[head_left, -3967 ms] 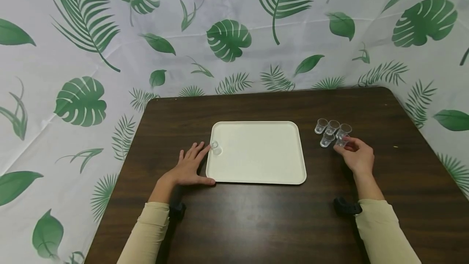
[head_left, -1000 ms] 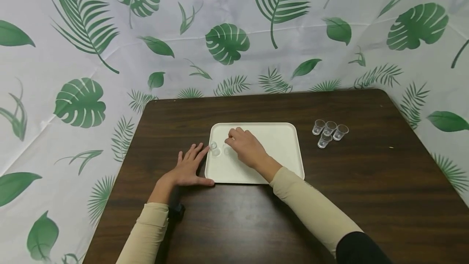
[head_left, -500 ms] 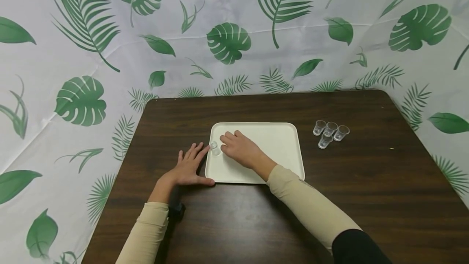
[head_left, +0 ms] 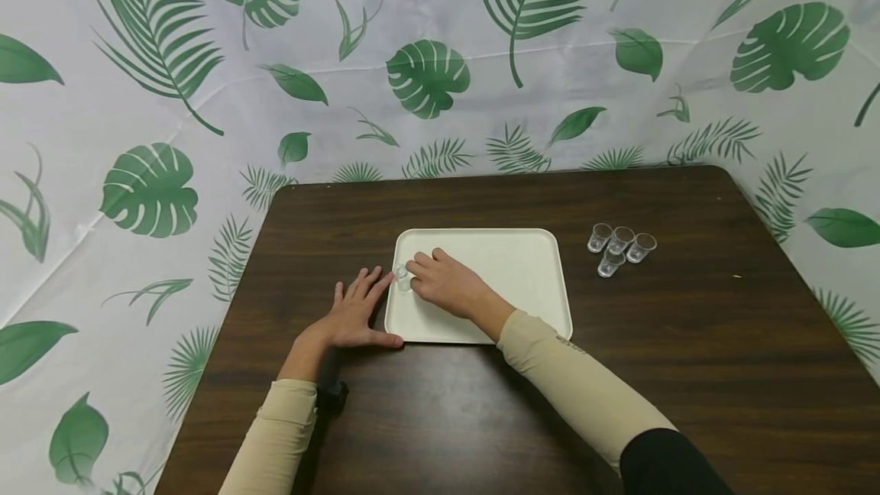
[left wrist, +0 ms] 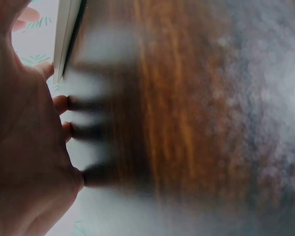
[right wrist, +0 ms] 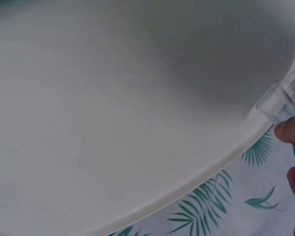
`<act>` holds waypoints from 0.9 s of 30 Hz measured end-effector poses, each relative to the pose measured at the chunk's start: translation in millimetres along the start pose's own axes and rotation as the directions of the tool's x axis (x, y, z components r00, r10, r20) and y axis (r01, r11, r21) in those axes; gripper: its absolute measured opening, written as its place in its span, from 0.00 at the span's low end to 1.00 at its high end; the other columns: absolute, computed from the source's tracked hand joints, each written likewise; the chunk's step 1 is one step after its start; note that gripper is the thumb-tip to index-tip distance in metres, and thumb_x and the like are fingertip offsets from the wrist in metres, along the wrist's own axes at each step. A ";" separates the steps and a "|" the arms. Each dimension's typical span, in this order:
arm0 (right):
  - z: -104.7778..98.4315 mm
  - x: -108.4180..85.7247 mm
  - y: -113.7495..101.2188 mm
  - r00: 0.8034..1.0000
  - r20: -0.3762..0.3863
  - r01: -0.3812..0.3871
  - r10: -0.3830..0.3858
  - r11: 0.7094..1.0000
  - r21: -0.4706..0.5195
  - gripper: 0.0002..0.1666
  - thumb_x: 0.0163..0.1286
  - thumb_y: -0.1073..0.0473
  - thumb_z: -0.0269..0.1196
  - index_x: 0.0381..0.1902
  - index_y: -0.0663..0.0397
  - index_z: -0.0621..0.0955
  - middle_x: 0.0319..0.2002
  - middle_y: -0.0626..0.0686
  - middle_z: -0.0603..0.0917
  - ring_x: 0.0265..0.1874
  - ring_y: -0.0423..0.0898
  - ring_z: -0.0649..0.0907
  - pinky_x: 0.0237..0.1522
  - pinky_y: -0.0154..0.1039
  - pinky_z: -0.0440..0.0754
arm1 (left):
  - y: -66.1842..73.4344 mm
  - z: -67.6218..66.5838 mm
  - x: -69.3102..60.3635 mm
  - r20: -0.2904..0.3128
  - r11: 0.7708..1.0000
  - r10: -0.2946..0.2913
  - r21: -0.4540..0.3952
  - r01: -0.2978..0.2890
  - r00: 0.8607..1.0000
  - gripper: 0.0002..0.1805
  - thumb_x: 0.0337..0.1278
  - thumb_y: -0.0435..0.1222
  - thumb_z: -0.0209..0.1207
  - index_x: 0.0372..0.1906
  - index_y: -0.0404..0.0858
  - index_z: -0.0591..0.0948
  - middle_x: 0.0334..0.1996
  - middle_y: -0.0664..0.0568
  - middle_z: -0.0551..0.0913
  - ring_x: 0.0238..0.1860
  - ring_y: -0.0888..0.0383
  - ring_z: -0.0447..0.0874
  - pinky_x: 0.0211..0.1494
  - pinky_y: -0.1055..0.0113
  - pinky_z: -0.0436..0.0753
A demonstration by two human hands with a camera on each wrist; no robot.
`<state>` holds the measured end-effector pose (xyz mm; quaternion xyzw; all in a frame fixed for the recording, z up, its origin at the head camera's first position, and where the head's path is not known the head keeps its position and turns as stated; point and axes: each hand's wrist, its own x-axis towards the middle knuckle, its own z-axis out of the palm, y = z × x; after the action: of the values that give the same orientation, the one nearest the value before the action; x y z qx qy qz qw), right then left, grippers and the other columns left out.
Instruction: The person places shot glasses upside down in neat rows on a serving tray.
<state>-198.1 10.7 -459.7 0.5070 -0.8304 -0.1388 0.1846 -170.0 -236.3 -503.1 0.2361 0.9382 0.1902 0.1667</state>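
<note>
The left hand (head_left: 351,319) lies with fingers spread at the left edge of the cream tray (head_left: 495,289), thumb at its near left corner. One small clear cup (head_left: 402,279) stands on the tray at that edge, beside the left fingertips. Over the tray's left part, the right hand (head_left: 450,285) has its fingers bent down close to that cup. In the right wrist view it pinches a clear cup (right wrist: 273,104) near the tray rim (right wrist: 187,184), with another clear cup (right wrist: 294,81) just behind. The left wrist view shows the left palm (left wrist: 29,132) beside the tray's edge (left wrist: 63,39).
Several clear cups (head_left: 620,239) stand grouped on the dark wooden table (head_left: 687,312) right of the tray. Behind the table hangs a white cloth (head_left: 357,113) with green leaf prints. The right forearm crosses the tray's near edge.
The right hand took a cup from the group on the right, carried it over the tray, and has since shifted left towards the standing cup. The left hand has stayed in place.
</note>
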 end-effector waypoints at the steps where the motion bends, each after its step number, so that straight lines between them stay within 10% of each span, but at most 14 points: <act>1: 0.1 0.1 -0.2 1.000 0.006 -0.001 0.001 1.000 0.002 0.05 0.70 0.58 0.61 0.39 0.48 0.84 0.45 0.50 0.76 0.41 0.47 0.71 0.40 0.42 0.69 | 0.0 -0.1 -0.2 -0.001 1.000 0.001 -0.002 -0.001 1.000 0.68 0.35 0.76 0.60 0.80 0.54 0.42 0.79 0.48 0.38 0.77 0.46 0.28 0.67 0.32 0.32; 18: -9.1 -8.1 -1.4 0.999 -0.025 -0.034 0.038 0.989 0.143 0.12 0.64 0.61 0.66 0.45 0.46 0.82 0.52 0.50 0.76 0.45 0.48 0.73 0.43 0.44 0.71 | 8.7 -7.6 -5.5 -0.013 1.000 0.016 -0.020 -0.017 1.000 0.66 0.39 0.71 0.64 0.80 0.49 0.46 0.78 0.42 0.42 0.77 0.39 0.33 0.66 0.29 0.35; 27: -22.5 -35.8 2.9 0.950 -0.127 -0.225 0.284 0.908 0.353 0.18 0.64 0.66 0.61 0.51 0.45 0.83 0.53 0.51 0.77 0.50 0.51 0.76 0.46 0.46 0.74 | 11.6 -9.2 -5.7 -0.003 1.000 0.001 0.001 -0.001 1.000 0.66 0.40 0.70 0.65 0.80 0.50 0.45 0.78 0.43 0.42 0.77 0.40 0.33 0.67 0.30 0.35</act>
<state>-175.4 43.0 -444.4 0.4280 -0.8816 0.0744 0.1848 -164.6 -232.3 -488.8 0.2363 0.9385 0.1900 0.1652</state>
